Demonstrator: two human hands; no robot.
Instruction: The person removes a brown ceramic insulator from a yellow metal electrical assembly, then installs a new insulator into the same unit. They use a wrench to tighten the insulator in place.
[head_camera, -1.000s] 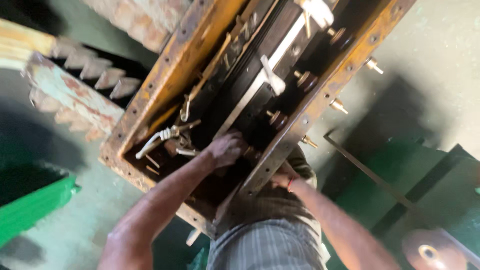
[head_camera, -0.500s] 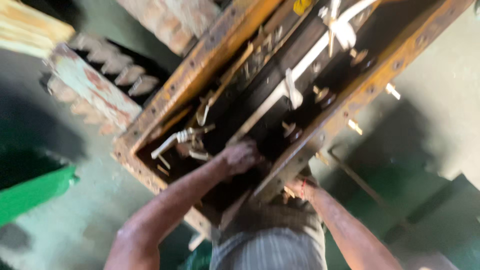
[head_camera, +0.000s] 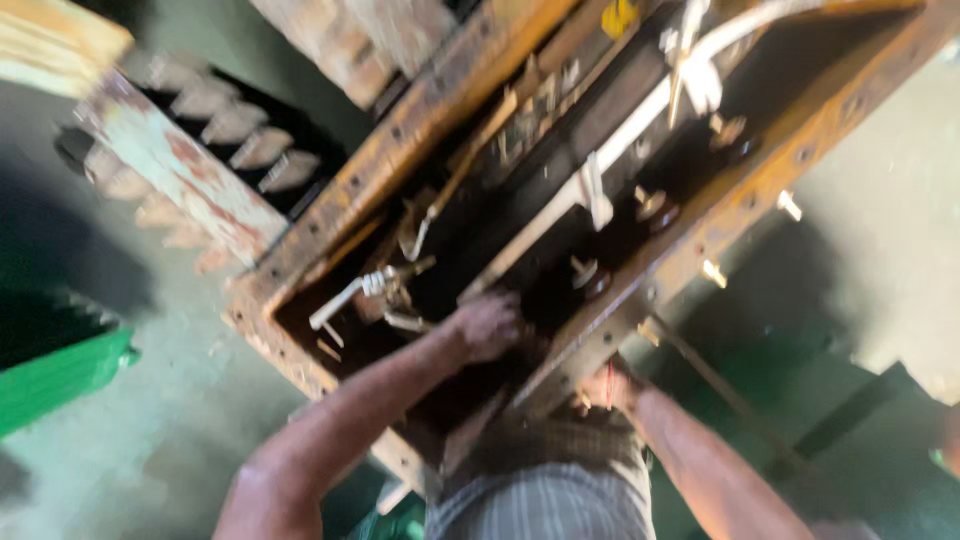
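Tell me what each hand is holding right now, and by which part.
The left hand reaches inside the rusty metal frame; blur hides any hold. The right hand rests against the frame's outer lower edge; whether it grips cannot be told.

Rusty orange-brown frame (head_camera: 420, 120), green bin (head_camera: 60, 370), grey checked cloth (head_camera: 545, 500)
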